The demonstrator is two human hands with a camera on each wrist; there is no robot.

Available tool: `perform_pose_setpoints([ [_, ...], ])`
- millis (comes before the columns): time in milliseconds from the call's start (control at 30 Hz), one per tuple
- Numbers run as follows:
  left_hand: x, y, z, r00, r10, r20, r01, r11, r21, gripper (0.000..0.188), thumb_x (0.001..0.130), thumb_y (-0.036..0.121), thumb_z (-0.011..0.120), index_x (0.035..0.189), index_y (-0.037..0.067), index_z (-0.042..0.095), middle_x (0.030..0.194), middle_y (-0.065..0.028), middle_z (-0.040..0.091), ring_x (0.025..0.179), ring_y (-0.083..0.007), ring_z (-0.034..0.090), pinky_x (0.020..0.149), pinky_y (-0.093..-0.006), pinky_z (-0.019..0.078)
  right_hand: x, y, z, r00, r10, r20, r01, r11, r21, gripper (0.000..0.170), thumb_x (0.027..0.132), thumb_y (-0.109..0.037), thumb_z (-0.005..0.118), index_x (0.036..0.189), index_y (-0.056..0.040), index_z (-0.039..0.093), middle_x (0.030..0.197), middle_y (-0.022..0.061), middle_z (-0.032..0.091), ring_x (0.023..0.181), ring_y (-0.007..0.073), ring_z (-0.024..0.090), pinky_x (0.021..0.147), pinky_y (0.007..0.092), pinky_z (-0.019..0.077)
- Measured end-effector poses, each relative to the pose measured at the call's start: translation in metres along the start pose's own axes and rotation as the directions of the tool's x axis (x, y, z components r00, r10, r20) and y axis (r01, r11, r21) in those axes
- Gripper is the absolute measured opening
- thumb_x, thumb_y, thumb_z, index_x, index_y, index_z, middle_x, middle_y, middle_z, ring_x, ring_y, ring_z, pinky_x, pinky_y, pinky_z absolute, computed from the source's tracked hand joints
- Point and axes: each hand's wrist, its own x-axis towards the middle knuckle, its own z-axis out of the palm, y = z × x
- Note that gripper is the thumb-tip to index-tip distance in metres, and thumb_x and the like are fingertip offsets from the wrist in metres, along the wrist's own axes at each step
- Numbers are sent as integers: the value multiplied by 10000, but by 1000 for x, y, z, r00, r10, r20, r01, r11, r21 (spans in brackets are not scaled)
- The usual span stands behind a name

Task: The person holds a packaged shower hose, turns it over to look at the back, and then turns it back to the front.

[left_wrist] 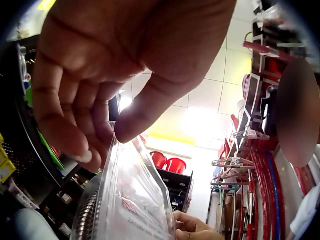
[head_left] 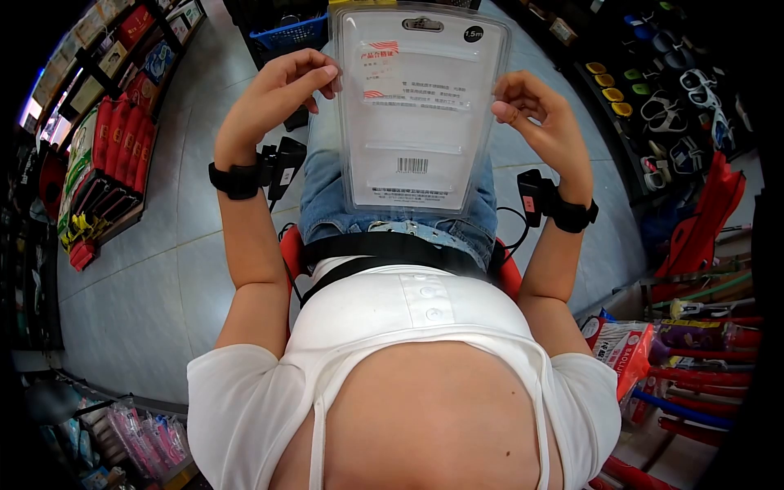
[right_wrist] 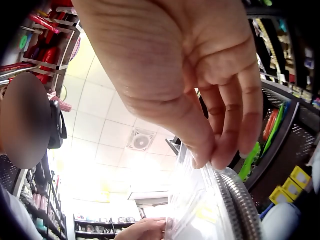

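Observation:
A clear plastic blister pack [head_left: 416, 131] with a white printed card, a barcode and a "1.5m" mark stands over the lap, its back facing the head camera. Its left edge is pinched between the thumb and fingers of my left hand [head_left: 278, 94]. My right hand [head_left: 545, 122] pinches the opposite edge near the upper half. On the pack's other side, a coiled ribbed metal hose [right_wrist: 240, 200] shows through the plastic in the right wrist view. The same hose [left_wrist: 86, 215] appears at the lower left of the left wrist view.
Red packets [head_left: 122, 143] are stacked on a low shelf at the left. Slippers [head_left: 665, 110] hang on a dark rack at the right, with red-handled goods [head_left: 710, 384] below. A blue basket [head_left: 291, 34] sits beyond the pack.

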Motion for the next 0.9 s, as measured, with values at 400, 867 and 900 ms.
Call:
perform_pose_setpoints([
  [400, -1, 6, 4, 999, -4, -41, 5, 1000, 18, 317, 924, 324, 620, 1035, 27, 638, 847, -14, 637, 768, -91, 593, 629, -224, 483, -1, -1, -1, 1000, -4, 6, 4, 1000, 18, 205, 862, -151, 712, 952, -26, 578, 840, -12, 564, 779, 73, 561, 727, 208, 457],
  [867, -2, 1, 3, 996, 87, 9, -87, 995, 50, 252, 953, 260, 588, 1028, 20, 606, 828, -7, 615, 750, -73, 567, 630, -225, 460, 0, 2, -1, 1000, 12, 2, -12, 1000, 13, 206, 860, -155, 715, 931, -29, 568, 841, -12, 556, 773, 73, 555, 705, 212, 461],
  [900, -2, 1, 3, 995, 95, 12, -96, 994, 46, 248, 954, 256, 586, 1028, 21, 604, 827, -7, 614, 751, -73, 567, 630, -226, 460, 0, 2, -1, 1000, 12, 3, -12, 1000, 14, 205, 859, -153, 715, 930, -30, 567, 840, -13, 555, 772, 73, 555, 705, 211, 461],
])
